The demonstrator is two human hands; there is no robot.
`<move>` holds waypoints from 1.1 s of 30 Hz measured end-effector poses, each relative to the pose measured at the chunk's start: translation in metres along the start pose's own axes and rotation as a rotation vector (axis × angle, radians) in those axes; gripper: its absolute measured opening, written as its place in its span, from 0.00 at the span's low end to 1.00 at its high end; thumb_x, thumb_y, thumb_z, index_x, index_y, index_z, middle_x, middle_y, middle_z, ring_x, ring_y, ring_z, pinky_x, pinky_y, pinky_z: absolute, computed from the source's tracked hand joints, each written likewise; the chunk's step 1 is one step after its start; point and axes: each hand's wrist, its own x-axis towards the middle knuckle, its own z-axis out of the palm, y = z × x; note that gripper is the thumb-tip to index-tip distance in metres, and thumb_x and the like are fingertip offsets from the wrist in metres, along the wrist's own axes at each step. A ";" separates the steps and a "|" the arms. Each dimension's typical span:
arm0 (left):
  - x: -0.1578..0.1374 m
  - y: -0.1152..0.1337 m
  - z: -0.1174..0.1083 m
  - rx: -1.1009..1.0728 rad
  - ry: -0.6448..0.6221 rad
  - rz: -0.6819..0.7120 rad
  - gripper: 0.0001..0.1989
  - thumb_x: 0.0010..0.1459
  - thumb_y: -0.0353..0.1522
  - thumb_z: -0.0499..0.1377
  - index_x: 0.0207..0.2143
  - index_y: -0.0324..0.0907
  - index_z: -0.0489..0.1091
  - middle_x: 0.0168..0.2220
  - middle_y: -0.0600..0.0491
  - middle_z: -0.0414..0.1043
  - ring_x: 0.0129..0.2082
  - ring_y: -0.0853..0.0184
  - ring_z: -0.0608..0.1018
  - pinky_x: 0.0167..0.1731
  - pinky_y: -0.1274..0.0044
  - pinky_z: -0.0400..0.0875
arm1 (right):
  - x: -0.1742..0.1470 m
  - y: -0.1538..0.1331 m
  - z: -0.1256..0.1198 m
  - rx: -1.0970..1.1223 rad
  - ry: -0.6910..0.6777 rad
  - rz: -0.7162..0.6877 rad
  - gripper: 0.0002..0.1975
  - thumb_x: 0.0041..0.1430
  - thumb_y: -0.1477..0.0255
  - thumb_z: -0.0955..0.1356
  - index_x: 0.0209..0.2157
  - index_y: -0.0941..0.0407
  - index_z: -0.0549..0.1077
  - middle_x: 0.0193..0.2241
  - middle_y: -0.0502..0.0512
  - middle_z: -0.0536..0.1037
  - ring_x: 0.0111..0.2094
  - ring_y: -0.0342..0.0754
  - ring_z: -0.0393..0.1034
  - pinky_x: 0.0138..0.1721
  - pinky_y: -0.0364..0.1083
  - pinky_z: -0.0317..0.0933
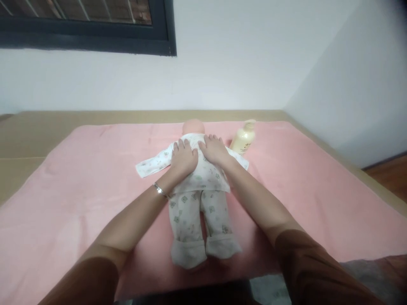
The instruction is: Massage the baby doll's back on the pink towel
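A baby doll [203, 180] in a white patterned top and trousers lies face down, its bald head pointing away from me. My left hand [184, 158] rests flat on the left side of its upper back, fingers stretched toward the shoulder. On the right shoulder side lies my right hand [214, 149], also flat with the fingers extended. Both thumbs point inward toward the doll's spine. The doll's sleeves reach out to either side, and its trouser cuffs are turned up. A silver bracelet [161, 190] circles my left wrist.
A pale yellow pump bottle [244, 138] leans beside the doll's right sleeve. Under everything spreads a pink blanket [95, 182] over a tan surface [25, 144]. A white wall [229, 63] and a dark window frame [127, 40] stand behind; wooden floor shows at right.
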 end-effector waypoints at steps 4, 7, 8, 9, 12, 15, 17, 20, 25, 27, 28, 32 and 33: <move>0.019 -0.018 -0.009 -0.041 0.011 0.125 0.29 0.66 0.35 0.42 0.64 0.31 0.61 0.66 0.37 0.63 0.66 0.51 0.65 0.67 0.59 0.57 | -0.024 -0.027 -0.003 -0.091 0.029 -0.176 0.30 0.71 0.68 0.53 0.68 0.69 0.55 0.69 0.73 0.57 0.71 0.65 0.48 0.70 0.61 0.44; 0.028 -0.030 -0.013 -0.102 0.026 0.193 0.27 0.65 0.35 0.42 0.61 0.35 0.66 0.62 0.41 0.69 0.61 0.55 0.71 0.65 0.63 0.62 | -0.030 -0.036 -0.001 -0.063 0.031 -0.282 0.29 0.71 0.70 0.53 0.69 0.66 0.55 0.71 0.69 0.53 0.72 0.63 0.44 0.71 0.60 0.43; 0.029 -0.031 -0.013 -0.110 0.031 0.194 0.27 0.65 0.36 0.43 0.61 0.36 0.67 0.62 0.42 0.69 0.61 0.56 0.71 0.65 0.64 0.62 | -0.028 -0.035 0.001 -0.035 0.029 -0.286 0.29 0.71 0.70 0.52 0.69 0.66 0.55 0.71 0.68 0.53 0.73 0.63 0.43 0.71 0.60 0.42; 0.028 -0.031 -0.014 -0.106 0.037 0.187 0.27 0.66 0.36 0.43 0.61 0.36 0.66 0.62 0.43 0.69 0.62 0.56 0.70 0.65 0.65 0.62 | -0.023 -0.032 0.002 0.001 0.025 -0.277 0.29 0.71 0.70 0.52 0.69 0.65 0.55 0.71 0.66 0.52 0.73 0.62 0.42 0.72 0.61 0.41; 0.019 -0.020 -0.018 -0.021 0.032 0.151 0.26 0.67 0.36 0.44 0.62 0.34 0.65 0.63 0.40 0.67 0.64 0.54 0.69 0.66 0.64 0.60 | -0.005 -0.014 0.005 0.123 0.014 -0.196 0.29 0.71 0.69 0.50 0.70 0.64 0.55 0.72 0.65 0.50 0.74 0.59 0.40 0.72 0.61 0.39; -0.002 0.002 -0.021 0.116 0.024 0.074 0.27 0.68 0.36 0.44 0.64 0.31 0.62 0.65 0.33 0.63 0.65 0.46 0.67 0.64 0.58 0.63 | 0.010 0.003 0.008 0.209 0.002 -0.106 0.32 0.71 0.66 0.50 0.71 0.66 0.50 0.73 0.66 0.46 0.75 0.60 0.36 0.73 0.61 0.35; -0.019 0.017 -0.021 0.206 0.039 0.033 0.28 0.68 0.36 0.45 0.67 0.32 0.57 0.67 0.31 0.59 0.66 0.42 0.65 0.60 0.55 0.66 | 0.014 0.009 0.011 0.237 0.000 -0.094 0.33 0.71 0.64 0.50 0.72 0.65 0.47 0.73 0.65 0.44 0.75 0.61 0.35 0.73 0.61 0.34; -0.035 0.029 -0.016 0.297 0.094 0.059 0.29 0.68 0.34 0.46 0.69 0.33 0.55 0.69 0.32 0.55 0.68 0.41 0.62 0.63 0.54 0.61 | 0.014 0.009 0.013 0.219 0.019 -0.098 0.33 0.71 0.63 0.51 0.71 0.65 0.48 0.73 0.66 0.46 0.74 0.62 0.37 0.72 0.63 0.37; -0.013 0.010 -0.009 0.190 0.082 0.197 0.28 0.66 0.30 0.44 0.65 0.27 0.60 0.67 0.36 0.60 0.70 0.52 0.61 0.69 0.62 0.57 | 0.005 -0.002 0.006 0.060 0.054 -0.118 0.31 0.70 0.68 0.51 0.69 0.67 0.55 0.70 0.69 0.55 0.71 0.63 0.48 0.69 0.64 0.45; 0.004 -0.002 -0.008 0.110 0.086 0.190 0.27 0.66 0.30 0.42 0.64 0.29 0.62 0.67 0.38 0.62 0.69 0.53 0.63 0.68 0.62 0.58 | -0.003 -0.010 0.002 -0.020 0.058 -0.156 0.29 0.69 0.71 0.52 0.67 0.67 0.58 0.68 0.70 0.59 0.69 0.63 0.54 0.68 0.64 0.49; 0.011 -0.008 -0.008 0.075 0.089 0.172 0.27 0.66 0.30 0.42 0.63 0.30 0.63 0.66 0.39 0.63 0.68 0.53 0.64 0.67 0.61 0.59 | -0.007 -0.014 0.001 -0.055 0.057 -0.173 0.28 0.69 0.72 0.52 0.66 0.67 0.59 0.67 0.71 0.61 0.68 0.63 0.56 0.67 0.63 0.51; 0.025 -0.020 -0.005 -0.019 0.094 0.126 0.27 0.66 0.33 0.42 0.61 0.32 0.65 0.62 0.40 0.68 0.63 0.53 0.70 0.65 0.62 0.62 | -0.026 -0.035 0.006 -0.172 0.072 -0.184 0.28 0.68 0.73 0.54 0.66 0.70 0.58 0.67 0.76 0.59 0.68 0.65 0.55 0.66 0.63 0.53; 0.025 -0.021 -0.004 -0.032 0.097 0.121 0.27 0.66 0.34 0.42 0.61 0.32 0.65 0.62 0.40 0.68 0.62 0.54 0.70 0.65 0.62 0.62 | -0.029 -0.039 0.009 -0.189 0.085 -0.177 0.29 0.68 0.74 0.54 0.67 0.70 0.58 0.67 0.77 0.58 0.69 0.66 0.53 0.66 0.63 0.52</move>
